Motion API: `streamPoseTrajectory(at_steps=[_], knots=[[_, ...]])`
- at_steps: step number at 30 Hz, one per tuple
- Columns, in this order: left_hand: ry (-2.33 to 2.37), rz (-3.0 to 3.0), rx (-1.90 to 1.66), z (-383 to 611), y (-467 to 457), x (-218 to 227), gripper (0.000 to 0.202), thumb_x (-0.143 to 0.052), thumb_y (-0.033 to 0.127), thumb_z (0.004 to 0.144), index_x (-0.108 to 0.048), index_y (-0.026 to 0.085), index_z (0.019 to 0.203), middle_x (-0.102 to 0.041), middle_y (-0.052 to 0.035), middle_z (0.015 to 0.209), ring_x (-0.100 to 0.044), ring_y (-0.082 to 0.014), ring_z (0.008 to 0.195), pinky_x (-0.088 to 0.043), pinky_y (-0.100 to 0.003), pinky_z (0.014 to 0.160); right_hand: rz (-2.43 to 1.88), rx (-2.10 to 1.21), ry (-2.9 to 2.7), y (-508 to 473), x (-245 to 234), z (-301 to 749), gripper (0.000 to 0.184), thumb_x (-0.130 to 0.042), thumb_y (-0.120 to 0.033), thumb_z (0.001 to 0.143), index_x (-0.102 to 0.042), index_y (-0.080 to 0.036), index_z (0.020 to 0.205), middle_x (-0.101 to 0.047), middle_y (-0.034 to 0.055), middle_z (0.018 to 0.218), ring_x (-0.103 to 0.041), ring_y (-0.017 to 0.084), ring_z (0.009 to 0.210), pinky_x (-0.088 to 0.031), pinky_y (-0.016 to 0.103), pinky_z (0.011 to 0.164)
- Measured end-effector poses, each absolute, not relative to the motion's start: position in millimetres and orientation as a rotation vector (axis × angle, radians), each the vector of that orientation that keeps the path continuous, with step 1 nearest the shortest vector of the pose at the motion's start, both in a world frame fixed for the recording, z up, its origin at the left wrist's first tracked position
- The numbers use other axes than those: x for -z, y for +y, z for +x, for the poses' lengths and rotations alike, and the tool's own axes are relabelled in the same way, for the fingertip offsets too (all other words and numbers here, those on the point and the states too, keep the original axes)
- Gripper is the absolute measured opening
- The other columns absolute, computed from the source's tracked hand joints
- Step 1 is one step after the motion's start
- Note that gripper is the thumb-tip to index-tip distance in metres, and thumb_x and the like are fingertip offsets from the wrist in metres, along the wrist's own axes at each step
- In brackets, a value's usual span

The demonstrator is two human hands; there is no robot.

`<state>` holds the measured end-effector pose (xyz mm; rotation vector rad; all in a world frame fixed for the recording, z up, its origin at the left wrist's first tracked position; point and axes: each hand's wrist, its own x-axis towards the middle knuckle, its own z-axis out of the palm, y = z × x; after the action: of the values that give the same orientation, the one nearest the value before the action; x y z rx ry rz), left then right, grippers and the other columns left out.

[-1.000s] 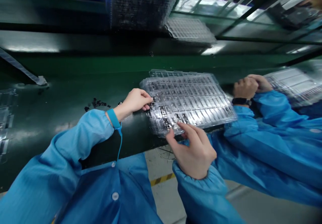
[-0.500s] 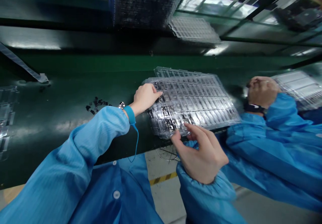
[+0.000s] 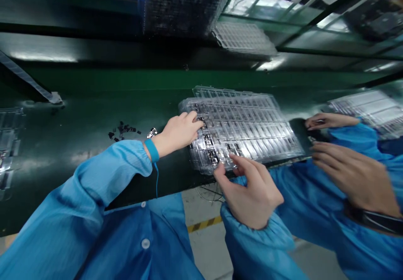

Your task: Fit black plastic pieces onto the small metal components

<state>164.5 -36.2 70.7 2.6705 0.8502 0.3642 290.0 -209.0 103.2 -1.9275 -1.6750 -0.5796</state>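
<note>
- Lying at the far left of the bench (image 3: 78, 112), clear plastic trays (image 3: 11, 145), cut off by the frame; well apart from both hands;
- small dark parts (image 3: 121, 131), loose scatter on bench; shiny metal parts (image 3: 152, 132) just right of them, near the blue wrist strap (image 3: 151, 150);
- left hand (image 3: 181, 131), palm down at left end of the tray stack (image 3: 261, 122); thumb and fingers drawn in close; cannot tell if a small part is pinched;
- key relation: stack lies right of the left fingertips, just beyond the right ones; left hand nearer its short left side, right hand nearer the long side facing the wearer;
- stack mid-bench; long axis roughly left to right, across the body; right end points toward the co-worker; trays not squared up; metal pieces (image 3: 207, 140) in some left-end pockets;
- right hand (image 3: 252, 187) at near-left corner; thumb and forefinger parted, no piece visible between; tray contact unclear;
- co-worker's nearer hand (image 3: 355, 177) and farther hand (image 3: 332, 120) right of stack, apart from it; more trays (image 3: 371, 108) at far right.
</note>
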Motion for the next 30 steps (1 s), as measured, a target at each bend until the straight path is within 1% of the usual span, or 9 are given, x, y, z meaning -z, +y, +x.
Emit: streamPoseTrajectory(at_steps=[3, 5, 8, 11, 14, 19, 21, 25, 30], knots=[[0.990, 2.588, -0.398, 138, -17, -76, 0.035, -0.044, 0.018, 0.094, -0.064, 0.019, 0.122, -0.059, -0.0116, 0.117, -0.058, -0.0238, 0.102, -0.048, -0.033, 0.079, -1.931, 0.553, -1.676, -210, -100, 290, 0.030, -0.074, -0.018, 0.076, -0.068, -0.021, 0.106, -0.071, 0.0044, 0.092, -0.065, 0.017, 0.067, -0.057, 0.031, 0.068], [1.127, 2.521, -0.362, 109, 2, -76, 0.033, -0.044, 0.021, 0.094, -0.066, 0.019, 0.119, -0.063, -0.0106, 0.116, -0.059, -0.0239, 0.104, -0.048, -0.033, 0.083, -1.928, 0.542, -1.677, -210, -97, 290, 0.032, -0.074, -0.018, 0.076, -0.068, -0.021, 0.107, -0.071, 0.0049, 0.094, -0.066, 0.017, 0.070, -0.058, 0.031, 0.069], [1.127, 2.510, -0.056, 67, 26, -71, 0.027, -0.054, 0.028, 0.091, -0.070, 0.019, 0.111, -0.069, -0.0079, 0.106, -0.062, -0.0235, 0.099, -0.047, -0.032, 0.086, -1.922, 0.541, -1.678, -211, -94, 289, 0.031, -0.073, -0.018, 0.076, -0.068, -0.021, 0.107, -0.071, 0.0050, 0.095, -0.067, 0.017, 0.069, -0.058, 0.031, 0.069], [0.998, 2.510, 0.130, 45, 28, -64, 0.035, -0.064, 0.037, 0.085, -0.069, 0.020, 0.115, -0.069, -0.0076, 0.108, -0.063, -0.0238, 0.099, -0.047, -0.030, 0.083, -1.924, 0.548, -1.669, -210, -91, 289, 0.030, -0.074, -0.018, 0.076, -0.068, -0.021, 0.105, -0.071, 0.0045, 0.093, -0.065, 0.016, 0.067, -0.057, 0.029, 0.069], [0.914, 2.523, 0.156, 44, 16, -60, 0.041, -0.067, 0.035, 0.083, -0.066, 0.020, 0.121, -0.065, -0.0089, 0.114, -0.063, -0.0241, 0.099, -0.046, -0.028, 0.077, -1.925, 0.550, -1.665, -210, -90, 290, 0.029, -0.075, -0.019, 0.076, -0.068, -0.020, 0.104, -0.071, 0.0043, 0.092, -0.064, 0.015, 0.065, -0.057, 0.028, 0.068], [0.861, 2.495, 0.137, 52, 5, -58, 0.027, -0.066, 0.025, 0.083, -0.067, 0.018, 0.109, -0.062, -0.0090, 0.108, -0.062, -0.0213, 0.091, -0.045, -0.028, 0.074, -1.919, 0.543, -1.681, -210, -90, 291, 0.028, -0.074, -0.019, 0.076, -0.068, -0.020, 0.104, -0.071, 0.0041, 0.091, -0.063, 0.015, 0.063, -0.057, 0.029, 0.067], [0.866, 2.473, 0.094, 52, 4, -56, 0.029, -0.068, 0.030, 0.083, -0.065, 0.018, 0.109, -0.062, -0.0090, 0.107, -0.062, -0.0212, 0.089, -0.045, -0.028, 0.074, -1.919, 0.532, -1.701, -210, -91, 291, 0.029, -0.075, -0.019, 0.076, -0.068, -0.019, 0.104, -0.071, 0.0044, 0.092, -0.064, 0.015, 0.064, -0.057, 0.029, 0.067], [1.009, 2.490, 0.064, 55, -4, -50, 0.041, -0.068, 0.046, 0.082, -0.062, 0.014, 0.107, -0.064, -0.0114, 0.101, -0.063, -0.0241, 0.086, -0.045, -0.030, 0.070, -1.919, 0.535, -1.696, -211, -90, 291, 0.030, -0.075, -0.018, 0.075, -0.068, -0.020, 0.105, -0.071, 0.0045, 0.092, -0.064, 0.015, 0.064, -0.057, 0.029, 0.067], [1.129, 2.519, 0.066, 63, -14, -46, 0.019, -0.057, 0.028, 0.085, -0.066, 0.014, 0.096, -0.068, -0.0119, 0.090, -0.065, -0.0247, 0.080, -0.046, -0.032, 0.068, -1.918, 0.515, -1.702, -211, -88, 292, 0.031, -0.075, -0.018, 0.076, -0.068, -0.020, 0.107, -0.071, 0.0048, 0.094, -0.065, 0.016, 0.066, -0.058, 0.030, 0.068]])
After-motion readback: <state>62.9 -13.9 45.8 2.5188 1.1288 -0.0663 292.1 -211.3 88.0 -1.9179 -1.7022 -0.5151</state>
